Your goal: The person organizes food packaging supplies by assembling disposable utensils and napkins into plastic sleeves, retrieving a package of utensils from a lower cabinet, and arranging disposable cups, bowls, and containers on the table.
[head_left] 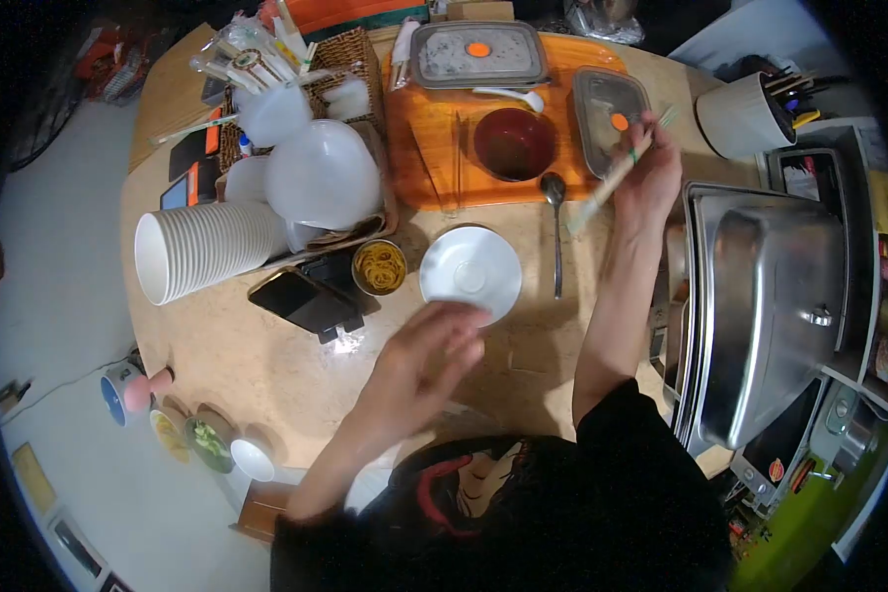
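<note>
My right hand (651, 176) is closed around a slim, pale wrapped pair of chopsticks (614, 185) with green marks, slightly blurred. It is held at a slant by the lidded clear container (602, 99) at the tray's right end. My left hand (429, 360) hovers at the near edge of a white saucer (469, 264), its fingers apart and nothing visible in them. Between the hands lies a metal spoon (556, 237). A dark red bowl (515, 143) sits on the orange wooden tray (434, 192), with a white spoon (513, 98) behind it.
A tin of rubber bands (379, 267) and a phone on a stand (306, 301) are left of the saucer. Stacked paper cups (207, 252) and white bowls (323, 176) stand farther left by a wicker basket (340, 54). A steel chafing dish (770, 306) borders the right side.
</note>
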Demonstrator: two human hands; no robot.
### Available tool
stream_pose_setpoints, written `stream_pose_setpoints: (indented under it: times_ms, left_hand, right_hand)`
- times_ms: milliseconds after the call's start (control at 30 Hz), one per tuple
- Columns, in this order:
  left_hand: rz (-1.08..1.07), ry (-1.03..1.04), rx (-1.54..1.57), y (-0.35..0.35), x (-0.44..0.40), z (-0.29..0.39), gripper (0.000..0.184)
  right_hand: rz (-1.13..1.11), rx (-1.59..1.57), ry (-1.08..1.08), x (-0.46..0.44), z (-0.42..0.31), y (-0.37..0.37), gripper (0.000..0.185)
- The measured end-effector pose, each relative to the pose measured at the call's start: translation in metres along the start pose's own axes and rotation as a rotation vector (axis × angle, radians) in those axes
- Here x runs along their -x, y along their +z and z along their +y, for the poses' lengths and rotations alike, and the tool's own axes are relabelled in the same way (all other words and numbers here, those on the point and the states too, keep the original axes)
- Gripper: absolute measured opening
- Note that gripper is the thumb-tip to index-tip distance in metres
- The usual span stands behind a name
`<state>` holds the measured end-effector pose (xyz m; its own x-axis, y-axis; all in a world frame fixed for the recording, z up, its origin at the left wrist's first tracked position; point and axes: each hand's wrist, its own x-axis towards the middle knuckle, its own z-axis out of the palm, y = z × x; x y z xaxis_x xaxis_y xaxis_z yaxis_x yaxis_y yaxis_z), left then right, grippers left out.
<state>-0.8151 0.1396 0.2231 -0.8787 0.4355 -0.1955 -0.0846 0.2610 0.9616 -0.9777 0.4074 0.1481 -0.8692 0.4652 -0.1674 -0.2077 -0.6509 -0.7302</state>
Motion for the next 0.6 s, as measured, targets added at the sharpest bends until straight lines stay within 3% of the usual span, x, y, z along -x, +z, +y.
stream_pose_setpoints:
  times_ms: [67, 133, 267, 400, 467, 500, 533, 567, 600]
  left_hand:
    - [0.215, -0.031, -0.003, 0.012, -0.031, -0.008, 0.024]
    - [0.319, 0.143, -0.148, 0.017, -0.073, -0.020, 0.022]
    - [0.532, 0.360, -0.534, 0.013, -0.171, -0.024, 0.019]
    - [0.164, 0.319, -1.153, 0.035, -0.269, -0.017, 0.019]
    - [0.037, 0.290, -1.110, 0.046, -0.313, -0.043, 0.016]
    - [-0.019, 0.055, -1.240, 0.058, -0.330, -0.049, 0.027]
    - [0.003, 0.097, -1.313, 0.067, -0.352, -0.079, 0.031]
    - [-0.139, 0.150, -1.347, 0.066, -0.340, -0.054, 0.027]
    - [-0.049, 0.091, -1.383, 0.081, -0.366, -0.089, 0.031]
  right_hand:
    - [-0.217, -0.081, 0.212, 0.015, 0.000, -0.029, 0.020]
    - [-0.100, 0.013, 0.254, 0.040, 0.005, -0.033, 0.019]
    - [-0.128, 0.032, 0.300, 0.074, 0.006, -0.041, 0.018]
    - [-0.124, 0.093, 0.298, 0.085, 0.005, -0.051, 0.017]
    - [-0.120, 0.185, 0.275, 0.086, 0.006, -0.050, 0.016]
    - [0.014, 0.167, 0.298, 0.085, 0.006, -0.046, 0.015]
    - [-0.006, 0.210, 0.288, 0.086, 0.004, -0.048, 0.015]
    - [-0.019, 0.216, 0.258, 0.089, -0.003, -0.045, 0.014]
    - [0.020, 0.219, 0.240, 0.087, -0.002, -0.047, 0.015]
